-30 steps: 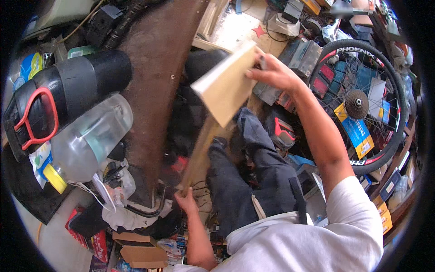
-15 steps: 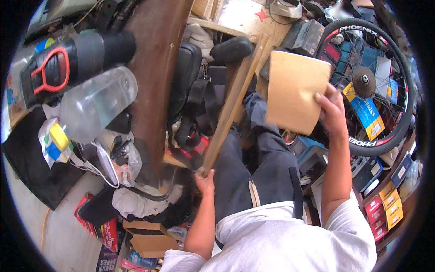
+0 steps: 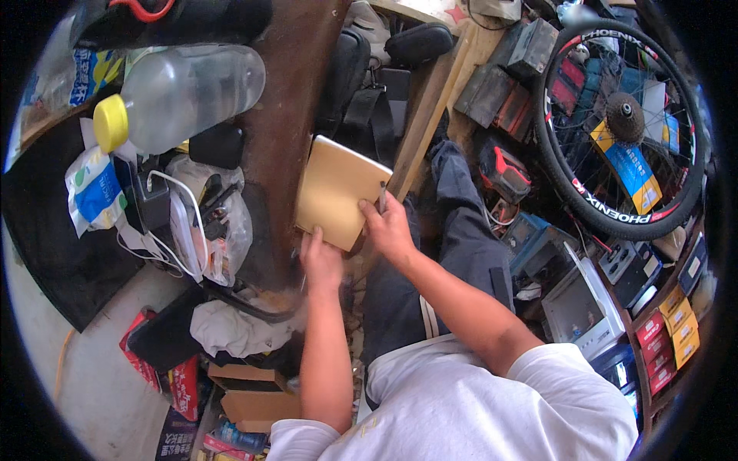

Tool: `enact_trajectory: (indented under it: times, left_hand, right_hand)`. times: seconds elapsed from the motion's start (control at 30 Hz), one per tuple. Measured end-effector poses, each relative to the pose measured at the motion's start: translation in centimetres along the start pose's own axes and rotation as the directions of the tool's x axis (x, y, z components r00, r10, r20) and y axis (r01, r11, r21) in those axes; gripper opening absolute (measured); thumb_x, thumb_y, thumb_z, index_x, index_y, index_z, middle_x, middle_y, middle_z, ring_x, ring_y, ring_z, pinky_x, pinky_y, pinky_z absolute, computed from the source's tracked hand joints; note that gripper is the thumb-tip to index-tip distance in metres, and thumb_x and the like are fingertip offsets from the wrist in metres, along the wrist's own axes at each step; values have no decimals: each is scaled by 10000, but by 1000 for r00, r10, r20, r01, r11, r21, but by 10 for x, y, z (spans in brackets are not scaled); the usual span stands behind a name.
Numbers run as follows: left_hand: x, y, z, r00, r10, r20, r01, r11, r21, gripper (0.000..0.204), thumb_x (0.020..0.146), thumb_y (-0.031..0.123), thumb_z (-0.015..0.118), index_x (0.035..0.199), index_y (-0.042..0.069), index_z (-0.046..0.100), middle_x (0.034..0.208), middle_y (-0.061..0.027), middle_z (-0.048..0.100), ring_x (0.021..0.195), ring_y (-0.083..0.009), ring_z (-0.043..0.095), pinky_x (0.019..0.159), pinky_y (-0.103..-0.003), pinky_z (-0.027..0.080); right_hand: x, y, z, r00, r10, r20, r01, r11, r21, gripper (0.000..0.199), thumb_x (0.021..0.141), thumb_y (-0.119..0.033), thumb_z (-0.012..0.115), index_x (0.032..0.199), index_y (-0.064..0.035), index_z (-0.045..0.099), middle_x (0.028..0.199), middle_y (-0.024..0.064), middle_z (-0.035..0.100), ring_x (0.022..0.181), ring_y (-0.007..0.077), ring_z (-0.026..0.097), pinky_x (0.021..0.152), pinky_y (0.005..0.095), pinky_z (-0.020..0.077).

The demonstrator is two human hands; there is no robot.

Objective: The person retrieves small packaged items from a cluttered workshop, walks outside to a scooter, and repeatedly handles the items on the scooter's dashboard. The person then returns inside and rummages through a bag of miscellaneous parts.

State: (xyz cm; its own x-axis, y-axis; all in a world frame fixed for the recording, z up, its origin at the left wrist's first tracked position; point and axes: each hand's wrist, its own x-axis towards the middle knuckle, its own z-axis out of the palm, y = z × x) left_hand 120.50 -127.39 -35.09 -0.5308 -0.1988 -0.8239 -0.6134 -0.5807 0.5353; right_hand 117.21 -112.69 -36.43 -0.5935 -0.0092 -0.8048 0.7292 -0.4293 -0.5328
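Note:
A notebook [image 3: 338, 188] with a plain tan cover is held in front of me, tilted, beside the dark brown table edge. My right hand [image 3: 388, 230] grips its lower right side, thumb on the cover. A slim dark pen-like stick [image 3: 382, 197] pokes up by the right fingers. At the lower left edge of the notebook, my left hand [image 3: 321, 261] holds it with the fingertips, slightly blurred. Behind it is an open drawer with a wooden front board [image 3: 438, 111]. Inside lie a black strap [image 3: 373, 115] and a black oval case [image 3: 419, 44].
On the dark table [image 3: 296, 92] at left lie a clear bottle [image 3: 196, 96] with a yellow cap, a tissue pack [image 3: 96, 192] and white cables [image 3: 201, 223]. To the right are a bicycle wheel [image 3: 544, 131], metal boxes [image 3: 530, 50] and stacked small boxes [image 3: 680, 330].
My right hand has brought the notebook leftward and down, over to the table edge. My left hand has let go of the drawer's front board and taken the notebook. The view has shifted.

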Motion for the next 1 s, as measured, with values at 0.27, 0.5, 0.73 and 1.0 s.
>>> enact_trajectory:
  times: [0.27, 0.5, 0.73, 1.0]
  left_hand:
    - [23, -10, -15, 986, 54, -156, -54, 999, 2, 451, 931, 160, 516, 1345, 75, 358, 1318, -101, 439, 1188, -278, 453, 971, -439, 387]
    - [16, -18, -40, 963, 55, -263, -84, 991, -100, 398, 924, 266, 548, 1263, 81, 455, 1204, -86, 528, 1077, -225, 502, 892, -381, 425]
    - [-46, -52, -53, 941, -264, -210, 188, 927, -324, 186, 926, 248, 521, 933, 66, 559, 867, -71, 585, 791, -208, 555, 753, -353, 480]
    - [-13, -114, -9, 838, -528, -141, 195, 529, -826, 523, 806, 209, 514, 1219, -101, 427, 1290, -191, 484, 1203, -341, 471, 1056, -482, 330]
  right_hand:
    - [10, 24, 5, 990, -107, 93, 104, 994, 37, 192, 910, -44, 514, 1086, 30, 523, 843, 56, 604, 651, 114, 564, 616, 272, 492]
    - [55, 61, 78, 954, -81, 288, 30, 984, 177, 266, 919, -74, 489, 1169, 17, 506, 947, 95, 619, 855, 144, 569, 728, 286, 490]
    - [13, -59, 21, 952, 156, 262, -88, 964, -251, 370, 910, -127, 489, 1258, 1, 479, 985, 133, 623, 817, 167, 626, 661, 308, 510]
    - [85, -99, -108, 989, 96, -109, -79, 986, 147, 298, 782, 20, 447, 1030, -48, 596, 764, 10, 516, 648, 120, 480, 538, 267, 405]
